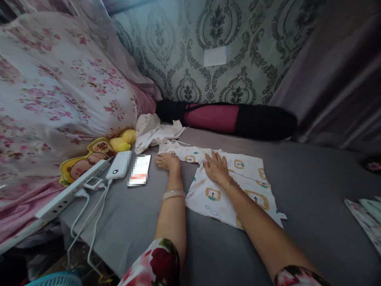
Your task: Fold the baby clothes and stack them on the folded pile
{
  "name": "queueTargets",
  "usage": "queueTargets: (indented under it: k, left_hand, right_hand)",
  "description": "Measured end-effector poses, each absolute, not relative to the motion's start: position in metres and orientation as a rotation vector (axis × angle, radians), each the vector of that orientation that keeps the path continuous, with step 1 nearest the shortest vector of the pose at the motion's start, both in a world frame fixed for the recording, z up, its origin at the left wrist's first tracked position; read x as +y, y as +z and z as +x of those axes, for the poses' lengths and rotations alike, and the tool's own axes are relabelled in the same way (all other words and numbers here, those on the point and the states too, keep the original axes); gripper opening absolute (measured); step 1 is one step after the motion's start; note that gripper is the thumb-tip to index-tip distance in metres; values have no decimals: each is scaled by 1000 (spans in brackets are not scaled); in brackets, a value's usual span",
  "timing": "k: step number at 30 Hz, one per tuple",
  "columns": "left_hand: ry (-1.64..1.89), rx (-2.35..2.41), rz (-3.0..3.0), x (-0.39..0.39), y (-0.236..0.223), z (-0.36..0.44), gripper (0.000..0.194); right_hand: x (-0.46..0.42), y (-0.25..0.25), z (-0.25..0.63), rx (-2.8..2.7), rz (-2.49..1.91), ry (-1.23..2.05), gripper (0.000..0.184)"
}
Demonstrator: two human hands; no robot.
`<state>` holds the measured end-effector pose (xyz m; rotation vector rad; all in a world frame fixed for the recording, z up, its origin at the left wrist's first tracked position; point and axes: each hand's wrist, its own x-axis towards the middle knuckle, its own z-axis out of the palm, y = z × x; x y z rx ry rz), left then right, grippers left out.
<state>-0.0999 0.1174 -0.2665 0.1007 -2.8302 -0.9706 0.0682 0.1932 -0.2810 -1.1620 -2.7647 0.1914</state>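
Observation:
A small white shirt (pixel 196 190) with orange lion-face prints lies spread on the grey bed sheet, partly folded over, one sleeve stretched out to the left. My left hand (pixel 169 161) is at the lower edge of that sleeve near its cuff, fingers bent and closed on the cloth. My right hand (pixel 216 167) rests flat on the upper middle of the shirt, fingers spread. My right forearm hides part of the shirt's lower half. A white tag sticks out at its right edge.
Left of the shirt lie a phone (pixel 139 171), a white power bank (pixel 119 165) and a power strip (pixel 74 190) with cables. Behind are a crumpled white garment (pixel 157 133), a yellow plush toy (pixel 123 141) and a long black-and-maroon bag (pixel 214 118). Folded cloth (pixel 364 222) lies far right.

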Motion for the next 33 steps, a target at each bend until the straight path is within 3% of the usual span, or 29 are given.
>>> queueTargets:
  k: [7,10,15,19,22,33]
  left_hand:
    - [-953,-2872,34,116,-269,-103,21]
    - [-1074,-2844,16,115,-267,-106,20]
    - [-1790,-2574,-126,119,-258,-117,4]
    - [-2618,-2050,-68,134,-245,-120,11]
    - [-3026,-1693,-112,144,-233,-115,12]
    - [-3271,-1425,-570,172,-214,-64,14]
  right_hand:
    - [193,-281,69,-2765,-1160,179,54]
    - [193,-278,69,-2785,-1169,189,53]
    - [192,-267,62,-2849,-1215,272,52]
    - [191,-261,53,-2834,-1287,269,53]
    - [191,-257,47,-2830,-1328,210,52]
    - [205,-235,38,-2971,-1410,496,57]
